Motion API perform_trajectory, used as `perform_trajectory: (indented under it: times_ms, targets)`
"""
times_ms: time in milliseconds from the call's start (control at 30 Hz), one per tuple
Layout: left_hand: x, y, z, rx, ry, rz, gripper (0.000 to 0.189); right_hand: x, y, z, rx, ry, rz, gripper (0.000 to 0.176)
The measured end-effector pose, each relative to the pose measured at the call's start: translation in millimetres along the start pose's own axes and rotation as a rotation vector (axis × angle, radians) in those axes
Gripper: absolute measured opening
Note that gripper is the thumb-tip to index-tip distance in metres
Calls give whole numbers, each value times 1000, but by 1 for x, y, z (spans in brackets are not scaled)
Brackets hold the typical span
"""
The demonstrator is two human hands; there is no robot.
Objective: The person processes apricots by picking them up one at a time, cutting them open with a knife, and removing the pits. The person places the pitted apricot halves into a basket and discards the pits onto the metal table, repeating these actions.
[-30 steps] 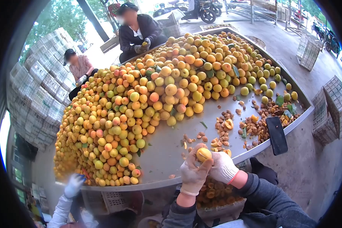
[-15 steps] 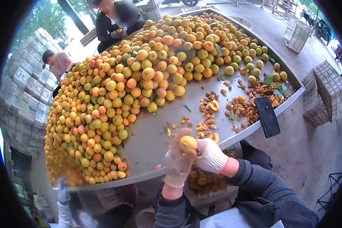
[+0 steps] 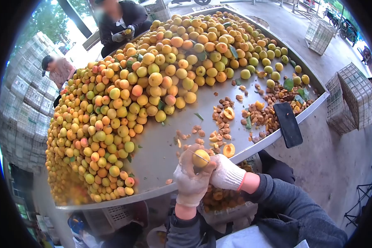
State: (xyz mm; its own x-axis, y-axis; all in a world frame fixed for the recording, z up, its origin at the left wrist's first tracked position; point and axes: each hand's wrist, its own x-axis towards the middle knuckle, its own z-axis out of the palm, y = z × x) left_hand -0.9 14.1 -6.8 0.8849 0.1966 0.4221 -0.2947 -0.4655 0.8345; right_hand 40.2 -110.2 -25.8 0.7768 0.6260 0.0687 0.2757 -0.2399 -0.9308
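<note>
We see one round yellow fruit (image 3: 200, 163), raised above the near edge of the tabletop. From this fruit we measure all other places. The left hand (image 3: 191, 180) is just below it, with gloved fingers clamped around its sides. Across its upper face lies a thin blade (image 3: 198, 156); we cannot tell how deep it sits. The fruit is almost round, so we find no clear long axis in it, but the blade has one: it runs from the fruit's far left side down toward the right hand (image 3: 228, 172). This hand, just to the right of the fruit, has its fingers together and seems clamped on the handle, which is hidden. Both hands are near the fruit, but only the left one encloses it.

Just right of the fruit, a cut half (image 3: 229, 150) lies on the tabletop (image 3: 157, 165). Farther to the right and beyond are brown stones (image 3: 273, 109) and a dark phone (image 3: 288, 125). Beyond the fruit and to its left rises a large heap of whole fruits (image 3: 111, 111). Below it, partly hidden by the hands, we see cut pieces (image 3: 223, 198) in a container (image 3: 231, 213).
</note>
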Motion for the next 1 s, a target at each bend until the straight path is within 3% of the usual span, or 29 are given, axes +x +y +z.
perform_trajectory:
  times_ms: [67,133,167,233,333,367,433,500,533,567,600,667,800,867,933,967,1000]
  targets:
    - [-1,-3,1,38,-25,-2,54,3,-2,0,-20,14,-25,16]
    - [-2,-6,5,-248,-14,-92,56,2,-5,-1,-104,40,-9,17]
    - [-2,-6,7,-248,-13,-89,56,2,-7,-2,-190,60,2,18]
    - [-3,-5,12,-729,70,-269,60,1,-15,-6,-122,93,51,22]
    - [-4,1,10,-762,76,-402,58,1,-23,-7,-64,133,104,27]
    - [-3,4,9,-762,77,-405,58,2,-23,-6,-76,144,104,27]
    - [-1,9,5,-208,77,-193,54,3,-19,-1,40,117,54,25]
    - [-1,7,0,-111,41,-161,52,4,-2,4,154,95,8,24]
    - [0,6,-3,-11,9,-124,50,9,8,6,338,-29,6,21]
    - [0,7,-4,-13,4,-123,50,10,14,7,522,-153,4,18]
    - [0,9,-6,-96,-25,-159,50,5,18,7,523,-149,7,18]
    - [0,10,-9,-178,-50,-192,51,3,0,-4,751,-313,229,12]
    - [-1,0,-14,-507,-119,-315,51,4,-19,-17,646,-406,292,12]
    - [0,-6,-15,-619,-120,-346,51,7,-11,-11,230,-288,151,13]
    - [1,-14,-17,-881,40,-408,48,5,-19,-24,-45,-253,175,15]
    - [3,-14,-21,-873,44,-409,48,0,-28,-35,6,-265,295,16]
    - [7,-14,-27,-902,121,-419,49,-5,-12,-38,59,-121,14,14]
